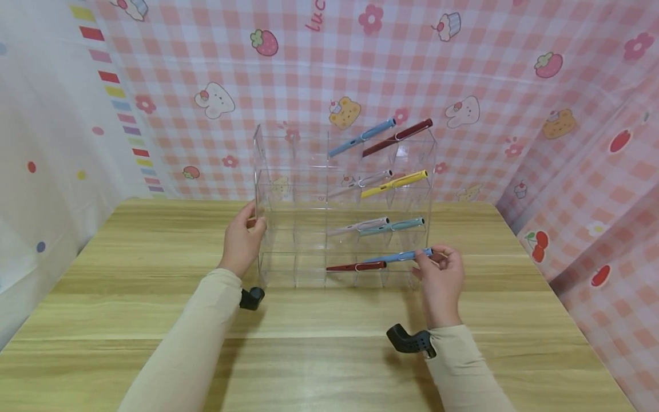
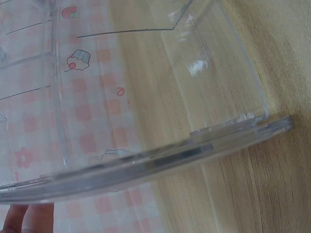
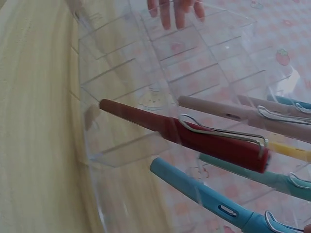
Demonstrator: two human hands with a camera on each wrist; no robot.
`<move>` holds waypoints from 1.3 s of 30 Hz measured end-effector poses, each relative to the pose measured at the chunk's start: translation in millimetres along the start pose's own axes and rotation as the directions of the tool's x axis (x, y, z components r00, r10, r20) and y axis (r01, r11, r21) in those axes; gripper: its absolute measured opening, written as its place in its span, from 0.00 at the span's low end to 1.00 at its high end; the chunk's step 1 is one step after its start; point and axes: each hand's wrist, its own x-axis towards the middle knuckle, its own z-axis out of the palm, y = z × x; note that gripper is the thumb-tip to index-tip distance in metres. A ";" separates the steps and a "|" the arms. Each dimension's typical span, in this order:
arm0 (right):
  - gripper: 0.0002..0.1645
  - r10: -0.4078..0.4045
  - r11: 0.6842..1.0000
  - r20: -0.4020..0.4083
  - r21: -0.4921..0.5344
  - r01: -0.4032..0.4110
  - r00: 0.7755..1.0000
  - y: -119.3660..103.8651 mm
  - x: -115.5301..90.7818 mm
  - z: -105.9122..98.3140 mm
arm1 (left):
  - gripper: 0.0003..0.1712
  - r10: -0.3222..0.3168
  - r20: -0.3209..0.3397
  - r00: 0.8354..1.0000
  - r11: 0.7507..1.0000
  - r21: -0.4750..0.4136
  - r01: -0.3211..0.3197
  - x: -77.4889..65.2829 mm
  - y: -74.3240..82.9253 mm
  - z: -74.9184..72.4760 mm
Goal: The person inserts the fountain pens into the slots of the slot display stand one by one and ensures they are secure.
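Note:
A clear acrylic pen rack (image 1: 310, 240) with tiers of compartments stands upright on the wooden table. At its left side panel (image 2: 112, 170), my left hand (image 1: 242, 243) holds the edge, fingertips (image 2: 39, 216) showing past the panel in the left wrist view. My right hand (image 1: 443, 280) pinches the capped end of a blue pen (image 1: 393, 257) lying slanted in the lowest tier at the right. Beside that pen rests a dark red pen (image 3: 218, 141). One tier up are a pale pink pen (image 1: 368, 225) and a teal pen (image 1: 399, 225).
Higher in the rack lie a yellow pen (image 1: 396, 183), a pale lilac pen (image 1: 373, 179), another blue pen (image 1: 362, 138) and a maroon pen (image 1: 399, 138). A checked pink curtain (image 1: 309, 74) hangs behind the table (image 1: 319, 366). Black camera mounts (image 1: 409, 339) project from both wrists.

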 end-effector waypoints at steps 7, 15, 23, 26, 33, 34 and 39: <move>0.15 0.014 1.000 0.004 0.014 -0.014 1.000 8.2 -1.6 4.2 | 0.27 0.003 -0.004 1.000 1.000 0.003 -0.003 0.5 -0.1 0.2; 0.14 0.021 0.999 0.033 -0.036 -0.020 0.999 14.3 -3.6 5.9 | 0.27 0.004 -0.011 1.000 1.000 0.002 -0.004 0.8 -0.3 0.5; 0.14 0.011 0.998 0.054 -0.055 -0.008 0.998 19.7 -6.9 6.3 | 0.27 0.004 -0.004 1.000 1.000 0.008 -0.004 0.5 -0.2 0.0; 0.14 -0.008 0.999 0.063 -0.040 0.010 0.998 22.2 -8.5 6.5 | 0.27 0.002 -0.003 1.000 1.000 0.004 -0.002 0.7 -0.1 -0.1; 0.14 -0.043 0.997 0.073 -0.057 0.048 0.996 26.4 -10.5 4.0 | 0.27 0.001 -0.005 1.000 1.000 -0.002 -0.001 1.0 0.3 0.0; 0.15 -0.045 0.997 0.073 -0.062 0.050 0.996 26.4 -10.8 3.7 | 0.27 0.003 -0.005 1.000 1.000 -0.003 -0.003 0.9 0.4 0.1; 0.15 -0.050 0.996 0.074 -0.070 0.056 0.996 26.7 -12.8 2.9 | 0.27 0.009 -0.011 1.000 1.000 0.000 -0.009 0.3 0.9 -0.1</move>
